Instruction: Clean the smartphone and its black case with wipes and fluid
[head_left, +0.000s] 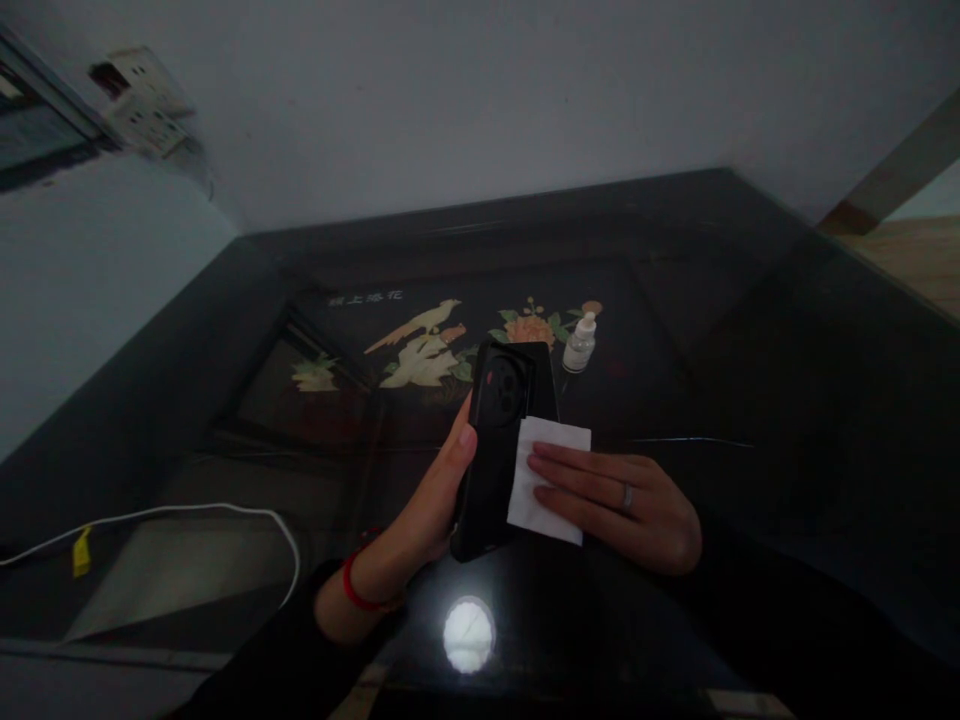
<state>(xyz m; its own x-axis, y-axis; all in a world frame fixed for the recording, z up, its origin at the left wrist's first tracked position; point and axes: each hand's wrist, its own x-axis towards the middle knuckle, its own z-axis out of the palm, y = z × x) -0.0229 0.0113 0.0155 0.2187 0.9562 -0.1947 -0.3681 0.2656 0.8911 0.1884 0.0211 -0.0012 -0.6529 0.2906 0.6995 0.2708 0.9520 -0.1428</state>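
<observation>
A black smartphone (493,455) is held tilted above the table, its back with the round camera block facing me. My left hand (435,490) is closed around its left side, the thumb lying along the edge and the other fingers mostly hidden behind it. Against the phone's right side lies a folded white wipe (551,438). My right hand (626,505), a ring on one finger, holds this wipe with its fingers laid straight across it; the thumb is hidden. Another dark flat edge shows behind the phone at its upper right, too dim to name.
On the glossy dark table (720,300), a small white-capped bottle (580,345) stands beyond the phone, over an inlaid bird-and-flower picture. A white cable (187,508) with a yellow tag (81,553) runs along the left. Power sockets (150,105) are at the upper left.
</observation>
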